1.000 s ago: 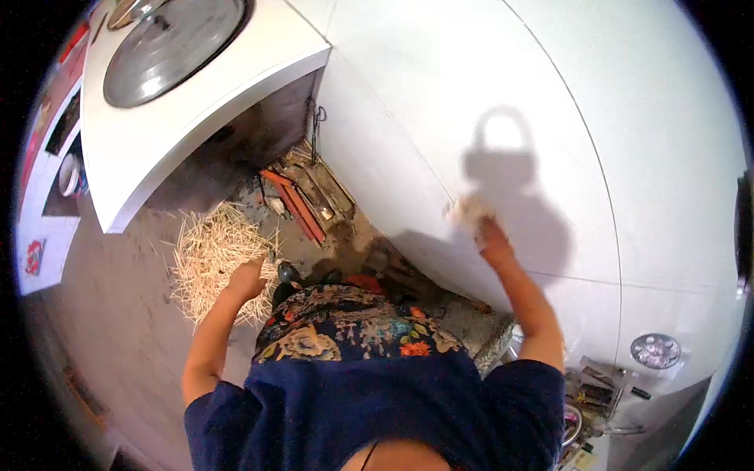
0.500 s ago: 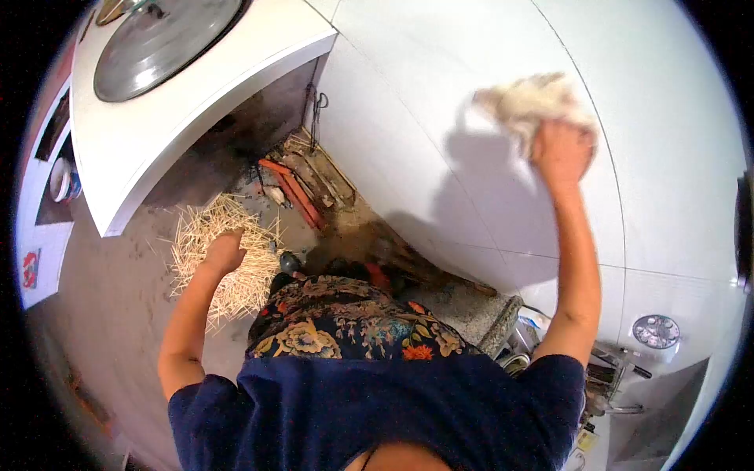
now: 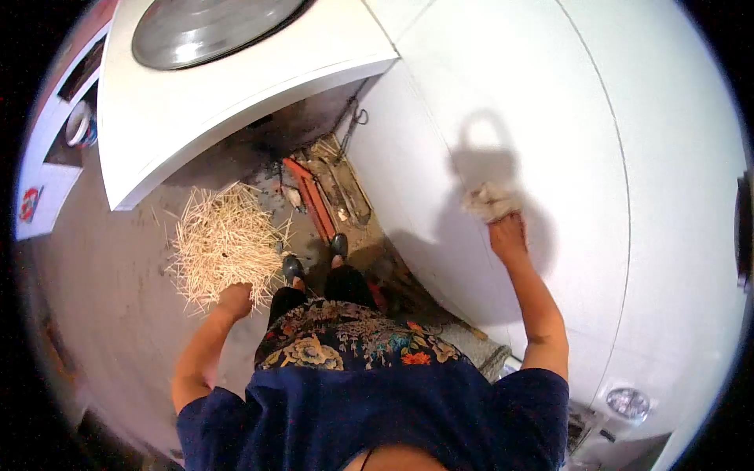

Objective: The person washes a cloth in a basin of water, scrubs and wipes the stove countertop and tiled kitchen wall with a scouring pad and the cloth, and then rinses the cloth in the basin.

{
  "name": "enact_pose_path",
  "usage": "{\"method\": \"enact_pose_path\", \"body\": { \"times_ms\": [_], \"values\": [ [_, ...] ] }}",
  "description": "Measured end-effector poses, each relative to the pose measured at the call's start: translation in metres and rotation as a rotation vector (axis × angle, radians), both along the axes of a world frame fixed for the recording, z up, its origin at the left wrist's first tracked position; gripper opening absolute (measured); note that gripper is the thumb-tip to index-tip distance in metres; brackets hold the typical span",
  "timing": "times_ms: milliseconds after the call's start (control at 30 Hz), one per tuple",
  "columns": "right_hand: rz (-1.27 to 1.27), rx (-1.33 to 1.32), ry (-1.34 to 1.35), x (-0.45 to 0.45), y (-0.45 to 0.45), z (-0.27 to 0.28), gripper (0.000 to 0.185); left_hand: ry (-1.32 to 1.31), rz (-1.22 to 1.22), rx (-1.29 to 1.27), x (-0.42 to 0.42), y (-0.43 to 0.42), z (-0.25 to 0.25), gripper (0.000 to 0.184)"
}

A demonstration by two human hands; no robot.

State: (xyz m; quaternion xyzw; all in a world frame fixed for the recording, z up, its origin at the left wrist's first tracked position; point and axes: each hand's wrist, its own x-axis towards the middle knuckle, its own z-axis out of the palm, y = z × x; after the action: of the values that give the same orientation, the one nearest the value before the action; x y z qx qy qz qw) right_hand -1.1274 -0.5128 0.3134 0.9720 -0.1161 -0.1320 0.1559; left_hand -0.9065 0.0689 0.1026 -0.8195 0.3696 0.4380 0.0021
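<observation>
My right hand [image 3: 509,234] grips a crumpled, pale beige cloth [image 3: 492,202] against the white tiled wall [image 3: 550,102]. The cloth throws a shadow on the tiles above and around it. On the other side, my left hand [image 3: 236,300] hangs in the air with its fingers curled in and nothing visible in them. Seen from above, it overlaps the lower edge of a heap of straw-coloured sticks [image 3: 228,243] on the floor.
A white counter [image 3: 259,63] with a curved front edge carries a large round metal lid [image 3: 212,31]. Red bars [image 3: 312,196] and wood pieces lie by the wall, near my dark shoes [image 3: 292,268]. A white bucket [image 3: 78,124] sits in a niche at left.
My right hand has moved the cloth down and left along the wall. My left hand has come lower, from over the stick heap to its lower edge. The view has shifted.
</observation>
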Motion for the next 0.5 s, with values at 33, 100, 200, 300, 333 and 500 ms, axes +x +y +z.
{"method": "enact_pose_path", "body": {
  "times_ms": [33,100,200,300,333,500],
  "values": [
    [0.047,0.031,0.098,0.002,-0.009,-0.034,0.041,0.019,0.058,0.009,-0.005,0.006,-0.001,0.03],
    [-0.173,0.352,0.112,0.015,-0.011,-0.08,0.04,0.054,0.126,0.0,-0.015,0.017,0.007,0.039],
    [-0.024,0.429,0.015,-0.019,-0.041,-0.196,0.037,-0.019,0.275,-0.071,-0.036,0.039,-0.008,0.045],
    [-0.367,0.679,0.28,0.027,-0.041,-0.215,0.033,0.056,0.473,0.043,-0.05,0.051,-0.018,0.05],
    [-0.3,0.603,0.357,0.047,-0.042,-0.219,0.032,0.065,0.54,0.087,-0.06,0.054,-0.027,0.05],
    [0.061,0.393,0.229,0.228,-0.065,-0.217,0.032,0.078,0.556,0.072,-0.095,0.036,-0.037,0.05]
  ]
}}
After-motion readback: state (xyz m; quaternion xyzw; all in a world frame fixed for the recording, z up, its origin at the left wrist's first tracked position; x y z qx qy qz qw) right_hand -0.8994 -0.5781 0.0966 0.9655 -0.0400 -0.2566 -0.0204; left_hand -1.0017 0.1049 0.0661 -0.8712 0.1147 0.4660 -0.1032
